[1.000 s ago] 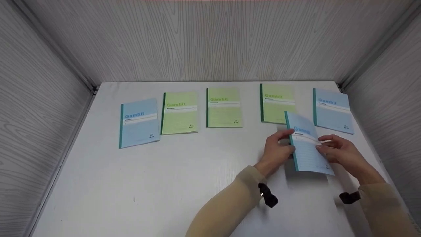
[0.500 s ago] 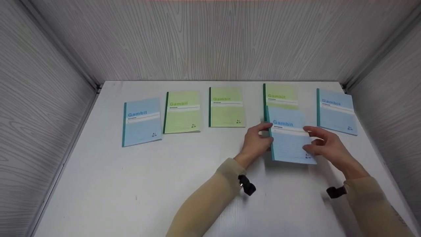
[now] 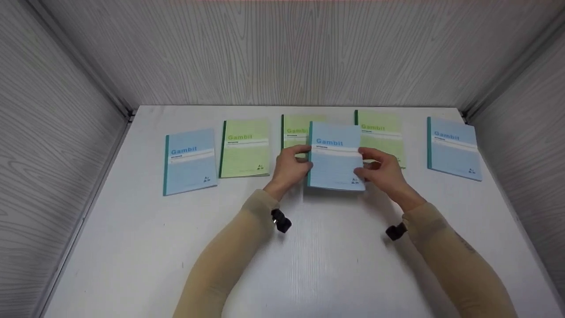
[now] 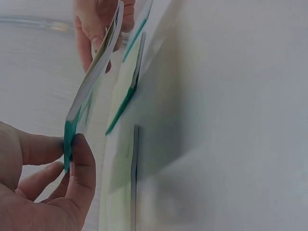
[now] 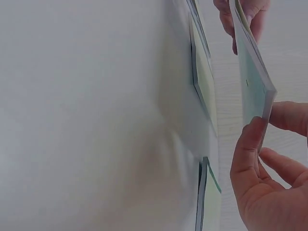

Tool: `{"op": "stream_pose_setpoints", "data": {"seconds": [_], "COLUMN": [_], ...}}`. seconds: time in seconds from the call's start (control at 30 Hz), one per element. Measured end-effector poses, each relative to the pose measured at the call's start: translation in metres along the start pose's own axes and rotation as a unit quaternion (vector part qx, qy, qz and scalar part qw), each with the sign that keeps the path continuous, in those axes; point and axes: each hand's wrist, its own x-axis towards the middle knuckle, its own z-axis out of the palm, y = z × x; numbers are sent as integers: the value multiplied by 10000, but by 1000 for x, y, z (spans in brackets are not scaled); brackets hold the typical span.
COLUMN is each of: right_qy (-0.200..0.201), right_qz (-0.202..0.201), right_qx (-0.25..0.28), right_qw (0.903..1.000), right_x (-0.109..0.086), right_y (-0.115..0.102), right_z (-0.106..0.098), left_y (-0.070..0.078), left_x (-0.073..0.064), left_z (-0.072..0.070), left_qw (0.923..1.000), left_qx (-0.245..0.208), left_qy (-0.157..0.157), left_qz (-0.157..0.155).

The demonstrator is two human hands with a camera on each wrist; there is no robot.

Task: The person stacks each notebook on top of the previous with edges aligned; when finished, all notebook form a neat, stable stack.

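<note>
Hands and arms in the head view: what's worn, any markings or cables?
Left hand and right hand are bare, no gloves. Left sleeve and right sleeve are plain beige, long. Small black devices sit at the wrists. A faint dark mark, unreadable, shows on the right forearm. No cables visible.

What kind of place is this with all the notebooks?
Probably a small work booth, though I can't tell where: wood-patterned panels stand on three sides of a white table, and five notebooks lie in a row on it.
</note>
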Motion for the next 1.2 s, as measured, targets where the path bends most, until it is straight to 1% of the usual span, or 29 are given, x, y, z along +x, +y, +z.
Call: {"op": "stream_pose_setpoints", "data": {"seconds": [0.13,0.2,0.33,0.43,0.57,0.7,0.83,1.0,1.2], "right_qy": [76,160,340,418,433,335,284,269,337], "right_qz": [39,110,411,648,756,672,601,608,409], "right_qx": [-43,-120,-185,-193,-306,-512,-819,-1115,-1413], "right_qw": [10000,9997,9984,9968,9957,9959,9944,9915,9885], "right_x": [27,40,62,71,76,77,76,71,69], "right_y": [-14,-21,-31,-34,-34,-36,-39,-40,-39], "right_z": [24,34,48,57,66,75,79,81,83], "left_y": [-6,-9,-15,-19,-22,-22,-22,-20,-20], "left_x": [12,19,33,40,44,44,42,38,37], "left_z": [-20,-26,-31,-31,-30,-31,-31,-29,-28], "left_qw": [9983,9966,9922,9893,9850,9774,9706,9659,9634], "left_qx": [355,516,888,1138,1523,1937,2247,2451,2509], "left_qy": [390,572,812,827,748,813,825,741,814], "left_qz": [-259,-303,-337,-392,-305,-233,-272,-380,-474]}}
